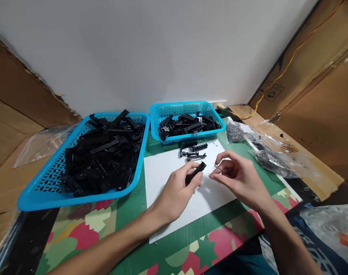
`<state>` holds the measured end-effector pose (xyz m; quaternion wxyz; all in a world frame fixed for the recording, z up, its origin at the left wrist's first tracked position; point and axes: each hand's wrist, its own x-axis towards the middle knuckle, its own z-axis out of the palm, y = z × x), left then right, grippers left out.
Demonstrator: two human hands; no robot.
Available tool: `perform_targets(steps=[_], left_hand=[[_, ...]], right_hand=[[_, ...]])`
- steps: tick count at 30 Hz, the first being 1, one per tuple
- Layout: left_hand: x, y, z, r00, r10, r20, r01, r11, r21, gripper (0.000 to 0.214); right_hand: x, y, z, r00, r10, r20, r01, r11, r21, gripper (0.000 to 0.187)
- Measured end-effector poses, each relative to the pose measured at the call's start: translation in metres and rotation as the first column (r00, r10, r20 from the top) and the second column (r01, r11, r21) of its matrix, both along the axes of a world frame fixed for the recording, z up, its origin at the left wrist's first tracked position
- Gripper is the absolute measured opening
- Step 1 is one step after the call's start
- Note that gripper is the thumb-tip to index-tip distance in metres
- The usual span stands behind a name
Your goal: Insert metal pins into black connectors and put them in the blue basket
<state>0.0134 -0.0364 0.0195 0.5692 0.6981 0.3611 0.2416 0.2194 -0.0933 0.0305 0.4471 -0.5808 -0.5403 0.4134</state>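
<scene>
My left hand (182,182) is closed around a narrow black plastic part (195,173), its notched end pointing up and to the right. Just right of it, my right hand (236,172) pinches thin metal wire pieces (217,167), perhaps small springs; their exact shape is too fine to make out. The two hands are apart, both above a white sheet (159,187). Beyond the left hand, several black plastic parts (193,154) lie on the sheet's far edge.
A large blue basket (143,160) heaped with black parts stands left. A smaller blue basket (153,114) with similar parts stands at the back. Plastic bags of small metal pieces (267,159) (234,131) lie right. Cardboard (320,103) walls flank the table; a yellow cable (258,103) runs along the right.
</scene>
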Motion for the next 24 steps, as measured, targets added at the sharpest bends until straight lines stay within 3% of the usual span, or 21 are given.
perform_targets(steps=[4,8,15,24], left_hand=[[0.0,0.0,0.003,0.998,-0.039,0.058,0.037,0.999,0.031,0.022],[0.0,0.003,0.003,0.995,-0.104,0.008,0.103,0.994,0.047,0.019],[0.0,0.005,0.0,0.999,-0.003,0.04,0.002,1.0,0.003,0.027],[0.001,0.011,-0.007,0.998,0.035,0.047,-0.036,0.999,0.021,0.028]], right_hand=[[0.001,0.002,0.004,0.998,0.056,0.021,-0.056,0.998,-0.019,0.029],[-0.002,0.003,0.003,0.994,0.106,0.03,-0.106,0.994,-0.002,0.029],[-0.014,0.005,-0.006,0.996,-0.036,0.078,0.03,0.997,0.076,0.013],[-0.034,0.01,-0.01,0.994,-0.102,0.025,0.1,0.993,0.057,0.02]])
